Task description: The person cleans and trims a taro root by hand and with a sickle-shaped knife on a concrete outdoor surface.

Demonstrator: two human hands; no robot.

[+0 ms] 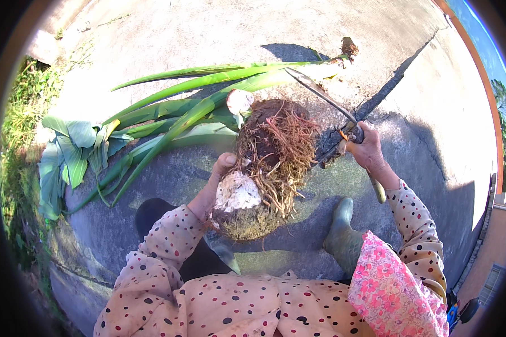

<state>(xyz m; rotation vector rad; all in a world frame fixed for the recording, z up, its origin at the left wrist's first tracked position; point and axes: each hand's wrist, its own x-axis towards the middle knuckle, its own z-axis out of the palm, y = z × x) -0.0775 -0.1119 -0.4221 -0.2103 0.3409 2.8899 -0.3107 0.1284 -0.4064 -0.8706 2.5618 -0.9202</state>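
Observation:
My left hand (pixel 216 177) is closed on the left side of a large corm (pixel 275 135), thick with brown and reddish roots. A white cut face (pixel 237 191) shows on its lower left, next to the fingers. My right hand (pixel 368 149) grips a long knife (pixel 329 98) just right of the corm. Its dark blade points up and left; the end of its handle (pixel 380 191) shows below the fist. Some dark, stringy scraps hang near the right fingers. Long green stalks (pixel 174 106) lie on the ground beyond the corm, with broad, drooping leaves (pixel 67 149) at their left end.
Another rooted stalk base (pixel 349 49) lies at the far end of the stalks. Concrete ground (pixel 444 146) spreads around, part in shadow. Grass (pixel 19 129) borders the left. My boot (pixel 343 224) stands below the right hand. A wall (pixel 497 241) is at the far right.

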